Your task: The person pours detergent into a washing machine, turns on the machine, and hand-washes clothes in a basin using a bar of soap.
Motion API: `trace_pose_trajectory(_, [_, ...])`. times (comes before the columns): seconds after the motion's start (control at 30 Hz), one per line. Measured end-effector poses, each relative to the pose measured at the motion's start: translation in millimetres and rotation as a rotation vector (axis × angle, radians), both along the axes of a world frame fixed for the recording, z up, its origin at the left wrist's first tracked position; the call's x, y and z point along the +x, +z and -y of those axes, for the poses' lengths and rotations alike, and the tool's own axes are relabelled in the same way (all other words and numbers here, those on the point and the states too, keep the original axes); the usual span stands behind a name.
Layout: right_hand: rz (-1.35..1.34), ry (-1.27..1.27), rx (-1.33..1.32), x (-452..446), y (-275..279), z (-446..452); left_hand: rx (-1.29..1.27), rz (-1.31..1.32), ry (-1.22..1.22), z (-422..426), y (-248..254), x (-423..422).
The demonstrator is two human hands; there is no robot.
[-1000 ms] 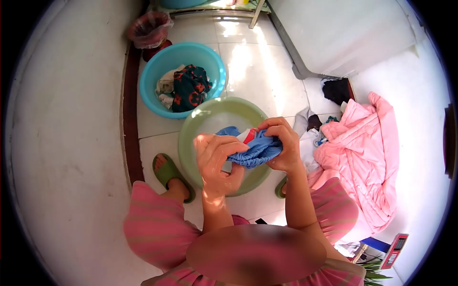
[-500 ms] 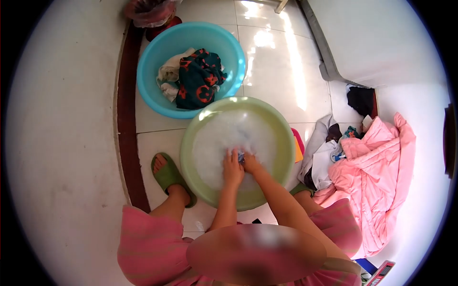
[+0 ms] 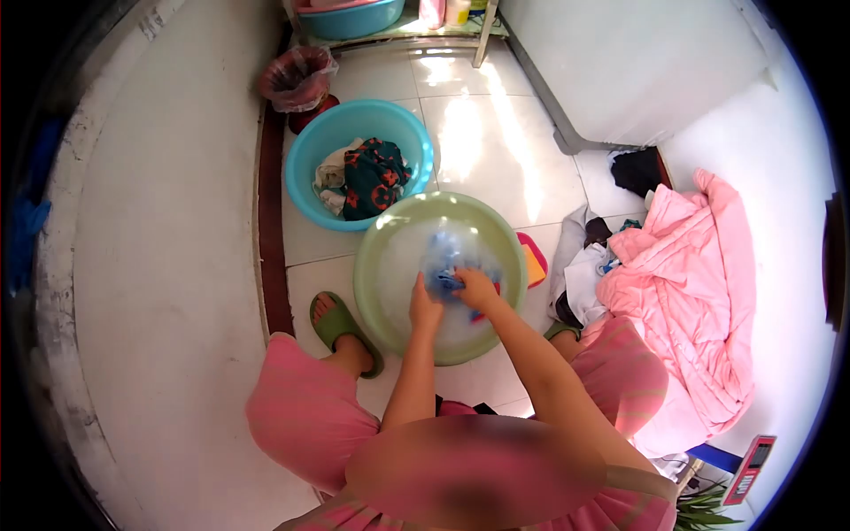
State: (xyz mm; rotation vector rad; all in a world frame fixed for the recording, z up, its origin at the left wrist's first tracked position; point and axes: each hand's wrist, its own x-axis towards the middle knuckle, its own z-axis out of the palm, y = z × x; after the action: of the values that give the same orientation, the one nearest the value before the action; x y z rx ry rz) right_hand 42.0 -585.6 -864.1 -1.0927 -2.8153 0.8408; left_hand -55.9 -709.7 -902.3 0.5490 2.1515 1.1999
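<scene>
A green basin point(image 3: 367, 305) of cloudy, sudsy water stands on the floor in front of me. In it lies a blue cloth point(image 3: 445, 276) with a bit of red, partly under the water. My right hand point(image 3: 475, 288) is closed on the cloth at the middle of the basin. Just left of it, my left hand point(image 3: 425, 303) touches the near left side of the cloth; its fingers are partly under water and hard to make out.
Behind, a blue basin point(image 3: 301, 195) holds dark patterned and pale clothes. A pink quilted item point(image 3: 691, 283) and other clothes lie at right. A red-and-yellow object point(image 3: 533, 265) sits beside the green basin. A lined bin point(image 3: 298, 78) stands at back left.
The blue cloth was held up between both hands, then pushed down into the water. Now it shows again near the surface, spread more widely, with both hands low in the basin.
</scene>
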Motion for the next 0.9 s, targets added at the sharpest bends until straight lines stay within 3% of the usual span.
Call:
trace_pose_trajectory(0.07, [-0.134,-0.146,-0.331,7,35,-7,-0.11,-0.118,-0.138,7,29,8])
trace_pose_trajectory(0.23, [-0.366,-0.062,-0.265,1,209,1,0.12,-0.36,-0.137,11,62,38])
trace_pose_trajectory(0.3, [-0.426,-0.019,-0.287,4,260,11,0.482,-0.098,-0.008,4,77,42])
trace_pose_trajectory(0.37, [-0.517,0.031,-0.322,12,298,18,0.443,-0.252,0.034,-10,99,39])
trace_pose_trajectory(0.4, [-0.616,0.091,-0.413,16,304,19,0.643,0.096,0.061,-16,142,39])
trace_pose_trajectory(0.47, [-0.743,0.073,-0.558,31,320,22,0.803,0.038,0.028,-18,128,31])
trace_pose_trajectory(0.5, [-0.86,0.067,-0.704,37,324,22,0.883,0.01,0.006,-19,120,26])
trace_pose_trajectory(0.57, [-0.935,0.034,-0.73,49,315,13,0.736,0.098,0.17,-15,164,19])
trace_pose_trajectory(0.6, [-1.019,-0.152,-0.783,54,307,8,0.948,0.266,0.172,-17,156,10])
trace_pose_trajectory(0.63, [-1.097,-0.34,-0.837,58,296,2,0.941,0.258,0.162,-16,165,6])
trace_pose_trajectory(0.67, [-1.111,-0.344,-0.844,64,275,-8,1.06,0.489,0.177,-15,174,3])
trace_pose_trajectory(0.7, [-0.958,-0.494,-0.858,69,243,-21,1.168,0.727,0.192,-13,190,3])
trace_pose_trajectory(0.73, [-0.798,-0.635,-0.868,70,216,-28,1.15,0.732,0.238,-12,211,8])
trace_pose_trajectory(0.77, [-0.811,-0.637,-0.872,66,194,-27,1.146,0.725,0.226,-13,212,4])
trace_pose_trajectory(0.83, [-0.236,-0.278,-0.309,63,172,-7,1.138,0.641,0.056,-16,213,-6])
trace_pose_trajectory(0.9, [-0.279,-0.095,-0.237,50,182,21,1.133,0.648,0.063,-14,221,-1])
